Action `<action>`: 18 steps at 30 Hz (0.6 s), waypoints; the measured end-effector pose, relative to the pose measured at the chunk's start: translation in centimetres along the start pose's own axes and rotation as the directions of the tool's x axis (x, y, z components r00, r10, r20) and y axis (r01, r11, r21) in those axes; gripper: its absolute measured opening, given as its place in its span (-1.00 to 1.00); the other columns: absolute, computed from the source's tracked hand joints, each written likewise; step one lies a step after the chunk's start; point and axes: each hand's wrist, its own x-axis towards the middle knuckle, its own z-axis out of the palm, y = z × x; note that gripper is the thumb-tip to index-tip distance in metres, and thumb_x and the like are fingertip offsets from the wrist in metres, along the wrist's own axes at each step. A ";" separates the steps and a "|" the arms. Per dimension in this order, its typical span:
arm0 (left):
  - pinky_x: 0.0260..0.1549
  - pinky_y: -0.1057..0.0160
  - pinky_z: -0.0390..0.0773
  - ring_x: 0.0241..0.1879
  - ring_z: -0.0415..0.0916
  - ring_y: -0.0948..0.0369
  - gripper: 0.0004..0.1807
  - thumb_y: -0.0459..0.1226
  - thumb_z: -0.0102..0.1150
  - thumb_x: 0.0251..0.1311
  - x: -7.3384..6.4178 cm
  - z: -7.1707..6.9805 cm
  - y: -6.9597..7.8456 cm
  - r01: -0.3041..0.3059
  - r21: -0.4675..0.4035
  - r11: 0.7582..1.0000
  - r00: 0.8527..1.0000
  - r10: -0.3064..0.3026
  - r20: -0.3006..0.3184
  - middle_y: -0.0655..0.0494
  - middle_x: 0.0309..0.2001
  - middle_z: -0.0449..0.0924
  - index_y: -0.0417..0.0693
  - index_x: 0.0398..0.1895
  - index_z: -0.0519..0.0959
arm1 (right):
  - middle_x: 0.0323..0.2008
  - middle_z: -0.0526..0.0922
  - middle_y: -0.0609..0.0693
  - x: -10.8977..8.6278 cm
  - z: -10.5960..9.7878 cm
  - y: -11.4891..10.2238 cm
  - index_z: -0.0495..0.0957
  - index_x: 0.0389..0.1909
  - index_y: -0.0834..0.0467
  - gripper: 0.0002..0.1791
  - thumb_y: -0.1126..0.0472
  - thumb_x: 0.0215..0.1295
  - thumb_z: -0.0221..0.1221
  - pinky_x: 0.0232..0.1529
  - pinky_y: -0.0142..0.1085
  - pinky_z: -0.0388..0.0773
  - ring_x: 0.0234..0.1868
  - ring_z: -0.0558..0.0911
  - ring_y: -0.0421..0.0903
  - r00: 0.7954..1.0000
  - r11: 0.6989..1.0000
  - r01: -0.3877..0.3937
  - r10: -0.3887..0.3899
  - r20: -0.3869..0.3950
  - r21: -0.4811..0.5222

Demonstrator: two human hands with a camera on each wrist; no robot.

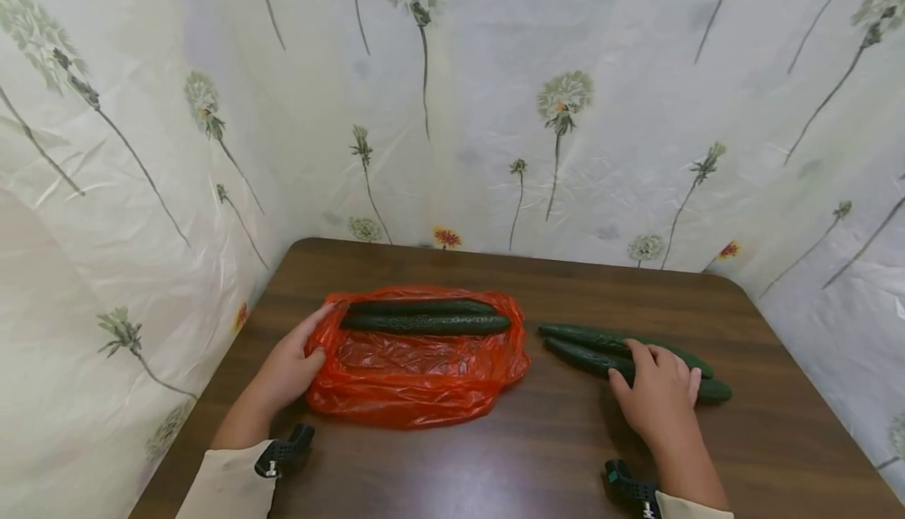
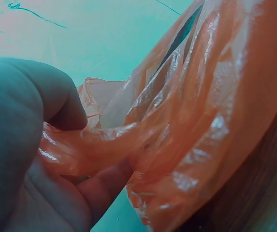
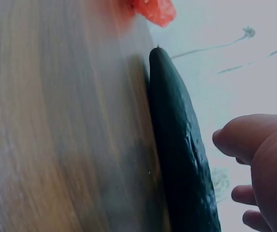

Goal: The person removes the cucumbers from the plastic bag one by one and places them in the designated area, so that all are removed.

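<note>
At the left of the table, a red plastic bag (image 1: 417, 401) lies with its mouth spread wide. Two dark green cucumbers (image 1: 427, 324) lie side by side inside it along the far edge. My left hand (image 1: 286, 366) pinches the bag's left rim; the left wrist view shows thin plastic (image 2: 104, 145) between thumb and fingers. Over to the right, my right hand (image 1: 661, 393) is above two more cucumbers (image 1: 587, 346) lying together on the table. From the right wrist, the thumb (image 3: 244, 137) stands apart from the nearer cucumber (image 3: 182, 145), with the fingers loosely bent.
The brown wooden table (image 1: 495, 456) has rounded far corners. A flower-printed sheet (image 1: 488, 111) hangs behind it and at both sides. Each wrist carries a small black camera mount (image 1: 286, 452).
</note>
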 end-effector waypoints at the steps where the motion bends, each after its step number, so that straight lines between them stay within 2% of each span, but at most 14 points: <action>1: 0.37 -0.21 0.42 0.42 0.38 -0.12 -0.17 -0.44 -0.05 0.42 0.0 0.0 0.0 -0.002 0.001 1.000 1.000 0.002 0.000 -0.16 0.60 0.19 0.36 0.68 0.11 | 0.38 0.26 0.52 0.1 0.0 -0.1 0.27 0.53 0.24 -0.26 0.03 0.45 0.23 0.41 0.57 -0.43 0.40 0.10 0.58 1.000 1.000 0.005 -0.005 0.002 0.001; 11: 0.32 -0.19 0.49 0.35 0.46 -0.11 -0.13 -0.48 -0.04 0.38 0.2 -0.2 0.2 -0.025 -0.018 1.000 1.000 0.025 0.002 -0.16 0.59 0.21 0.36 0.68 0.12 | 0.39 0.31 0.45 0.8 0.2 -2.8 0.27 0.54 0.20 -0.26 0.07 0.44 0.26 0.44 0.55 -0.40 0.40 0.16 0.54 0.996 0.996 0.088 -0.088 0.002 -0.005; 18: 0.29 -0.14 0.52 0.33 0.47 -0.09 -0.15 -0.46 -0.06 0.40 0.0 -0.2 0.1 -0.002 -0.014 1.000 1.000 0.002 -0.004 -0.18 0.59 0.20 0.35 0.68 0.11 | 0.40 0.31 0.42 0.9 0.9 -4.7 0.32 0.53 0.13 -0.30 0.09 0.44 0.27 0.43 0.57 -0.39 0.43 0.16 0.53 0.990 0.990 0.141 -0.141 0.026 -0.003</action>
